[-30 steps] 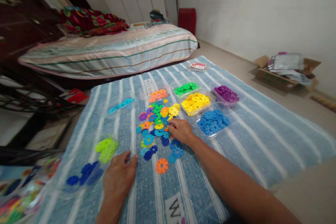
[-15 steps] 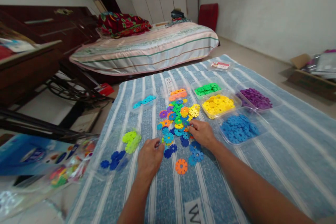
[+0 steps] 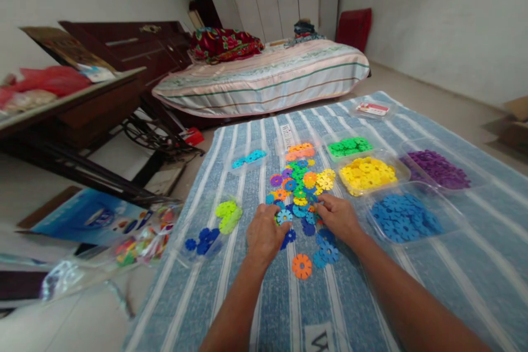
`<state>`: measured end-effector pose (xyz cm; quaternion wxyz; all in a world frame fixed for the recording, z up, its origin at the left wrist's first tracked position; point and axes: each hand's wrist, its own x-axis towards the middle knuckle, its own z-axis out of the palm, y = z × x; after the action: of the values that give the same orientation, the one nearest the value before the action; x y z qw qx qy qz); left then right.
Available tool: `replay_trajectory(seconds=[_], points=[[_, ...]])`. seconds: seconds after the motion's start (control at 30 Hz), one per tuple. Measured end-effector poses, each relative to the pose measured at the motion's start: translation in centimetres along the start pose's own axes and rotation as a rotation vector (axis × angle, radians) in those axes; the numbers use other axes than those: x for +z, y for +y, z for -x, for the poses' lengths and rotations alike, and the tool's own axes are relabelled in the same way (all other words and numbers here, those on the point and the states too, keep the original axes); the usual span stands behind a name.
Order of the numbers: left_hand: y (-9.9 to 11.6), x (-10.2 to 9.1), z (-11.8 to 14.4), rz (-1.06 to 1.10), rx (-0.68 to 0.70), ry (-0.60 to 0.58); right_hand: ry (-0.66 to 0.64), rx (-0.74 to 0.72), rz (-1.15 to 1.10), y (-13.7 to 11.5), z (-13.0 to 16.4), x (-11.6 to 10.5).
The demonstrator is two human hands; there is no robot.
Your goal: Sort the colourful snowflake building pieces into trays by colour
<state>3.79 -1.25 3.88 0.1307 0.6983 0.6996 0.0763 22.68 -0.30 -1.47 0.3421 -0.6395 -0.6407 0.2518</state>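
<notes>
A loose pile of notched plastic discs [image 3: 300, 186] in mixed colours lies on the striped cloth. At its near left edge, my left hand [image 3: 264, 235] pinches a light blue notched disc [image 3: 284, 216] between thumb and fingers. My right hand [image 3: 339, 219] reaches into the pile's right side, fingertips drawn together among blue discs; whatever they grip is hidden. An orange disc [image 3: 302, 267] lies apart, nearer me. Several blue discs [image 3: 328, 251] rest below my right hand.
Clear trays hold sorted discs: blue [image 3: 406, 217], yellow [image 3: 367, 175], purple [image 3: 439, 168], green [image 3: 350, 146], orange [image 3: 300, 150] and light blue [image 3: 249, 158]. Lime discs [image 3: 228, 216] and dark blue discs [image 3: 203, 241] share the left side. A bed [image 3: 264, 80] stands beyond the cloth.
My left hand has moved to the pile's edge and now holds a light blue disc. My right hand stays at the pile's right side. The camera view has turned left.
</notes>
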Motion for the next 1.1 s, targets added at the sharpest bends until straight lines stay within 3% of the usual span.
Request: replay_trajectory(seconds=[0.3, 0.47, 0.67, 0.8, 0.97, 1.1], points=[[-0.9, 1.1, -0.1, 0.309, 0.079, 0.103, -0.003, -0.013, 0.002, 0.5, 0.1, 0.2], [-1.1, 0.9, -0.1, 0.502, 0.005, 0.057, 0.001, -0.012, -0.002, 0.6, 0.1, 0.4], [-1.0, 0.0, -0.1, 0.547, -0.019, 0.055, -0.034, -0.020, -0.038, 0.6, 0.1, 0.4], [-0.9, -0.6, -0.6, 0.736, -0.100, 0.031, -0.036, -0.019, -0.029, 0.5, 0.1, 0.4], [-0.9, -3.9, -4.7, 0.784, -0.116, 0.147, -0.042, -0.006, -0.024, 0.3, 0.2, 0.3], [-1.5, -8.9, -10.4, 0.651, -0.109, 0.404, -0.037, 0.007, -0.028, 0.4, 0.3, 0.4]])
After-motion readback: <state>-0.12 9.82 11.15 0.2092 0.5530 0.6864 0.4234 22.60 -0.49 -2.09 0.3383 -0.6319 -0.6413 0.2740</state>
